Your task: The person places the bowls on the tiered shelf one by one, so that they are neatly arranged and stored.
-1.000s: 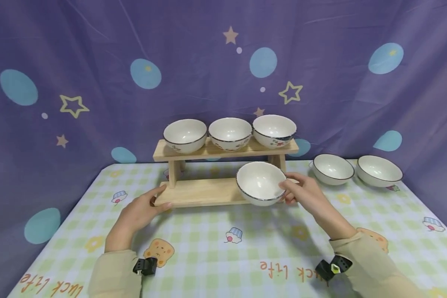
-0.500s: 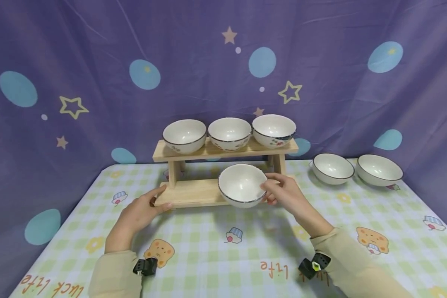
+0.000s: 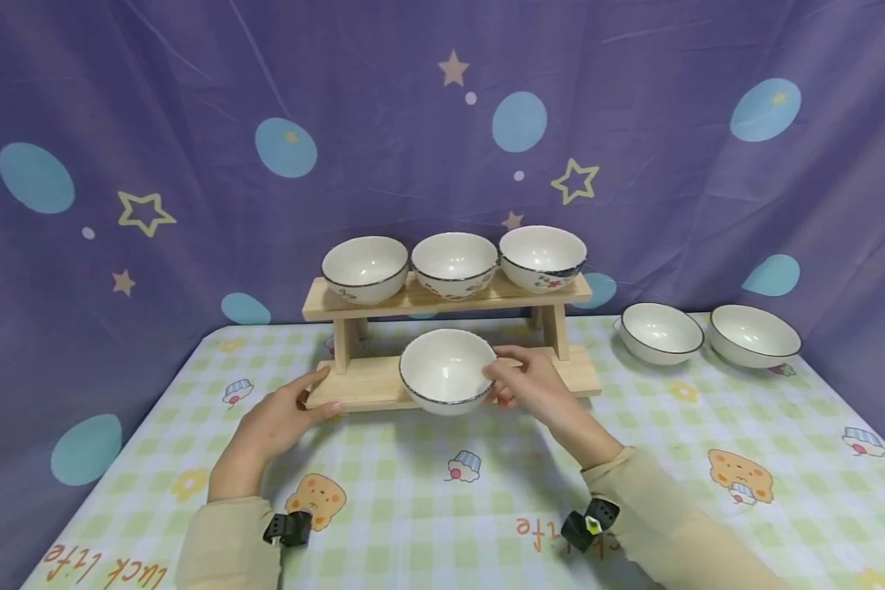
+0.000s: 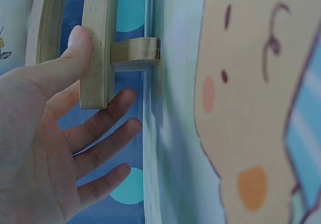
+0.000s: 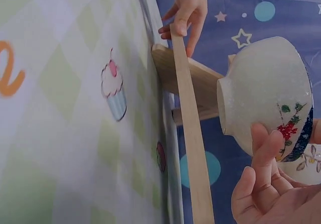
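My right hand [image 3: 531, 385] pinches the right side of a white bowl [image 3: 448, 373] at its dark rim, thumb inside and fingers outside. Red flowers and a blue band mark that bowl's outer wall in the right wrist view, where its foot ring [image 5: 224, 107] hangs apart from the lower board [image 5: 193, 133]. At the left end of the two-tier wooden rack [image 3: 365, 383], my left hand [image 3: 273, 422] grips the lower board between thumb and index finger. The left wrist view shows the other fingers spread beside the board end [image 4: 95, 83].
On the upper tier stand three upright bowls: left [image 3: 365, 270], middle [image 3: 455, 266] and right [image 3: 542, 260]. Two more bowls, one nearer [image 3: 661, 334] and one at far right [image 3: 754, 337], rest on the checked tablecloth [image 3: 442, 524]. Behind the rack hangs a purple curtain [image 3: 383, 98].
My right hand has carried the bowl leftward along the front of the lower board, from its right part to about its middle. My left hand stays on the board's end.
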`<state>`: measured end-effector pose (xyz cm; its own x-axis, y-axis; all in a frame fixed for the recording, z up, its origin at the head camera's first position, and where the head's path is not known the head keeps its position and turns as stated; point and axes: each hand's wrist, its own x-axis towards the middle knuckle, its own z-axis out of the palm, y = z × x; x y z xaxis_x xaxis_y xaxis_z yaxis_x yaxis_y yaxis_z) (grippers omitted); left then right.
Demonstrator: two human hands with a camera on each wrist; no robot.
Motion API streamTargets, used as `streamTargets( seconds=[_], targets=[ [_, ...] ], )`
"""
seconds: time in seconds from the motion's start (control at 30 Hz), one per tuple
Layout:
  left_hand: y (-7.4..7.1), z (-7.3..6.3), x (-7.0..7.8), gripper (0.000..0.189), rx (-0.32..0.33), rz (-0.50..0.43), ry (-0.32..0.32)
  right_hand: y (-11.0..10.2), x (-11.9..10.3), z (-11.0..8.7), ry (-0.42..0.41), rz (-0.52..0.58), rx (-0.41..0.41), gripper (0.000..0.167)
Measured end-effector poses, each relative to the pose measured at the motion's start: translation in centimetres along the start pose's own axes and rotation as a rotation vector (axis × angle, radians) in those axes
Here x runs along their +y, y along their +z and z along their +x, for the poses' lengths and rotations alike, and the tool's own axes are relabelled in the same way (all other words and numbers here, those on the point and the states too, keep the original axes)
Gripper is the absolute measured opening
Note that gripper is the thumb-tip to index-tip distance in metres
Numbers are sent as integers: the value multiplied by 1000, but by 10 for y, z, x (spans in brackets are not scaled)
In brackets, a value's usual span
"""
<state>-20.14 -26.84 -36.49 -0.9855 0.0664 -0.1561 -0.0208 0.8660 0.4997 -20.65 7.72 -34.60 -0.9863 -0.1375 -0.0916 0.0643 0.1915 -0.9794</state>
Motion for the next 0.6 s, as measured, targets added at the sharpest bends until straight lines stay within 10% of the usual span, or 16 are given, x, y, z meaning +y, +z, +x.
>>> streamTargets(
  seconds=[0.6],
  targets=[
    [-1, 2, 1, 85, 6, -9, -9, 40, -3, 14, -4, 58, -57, 56]
  ],
)
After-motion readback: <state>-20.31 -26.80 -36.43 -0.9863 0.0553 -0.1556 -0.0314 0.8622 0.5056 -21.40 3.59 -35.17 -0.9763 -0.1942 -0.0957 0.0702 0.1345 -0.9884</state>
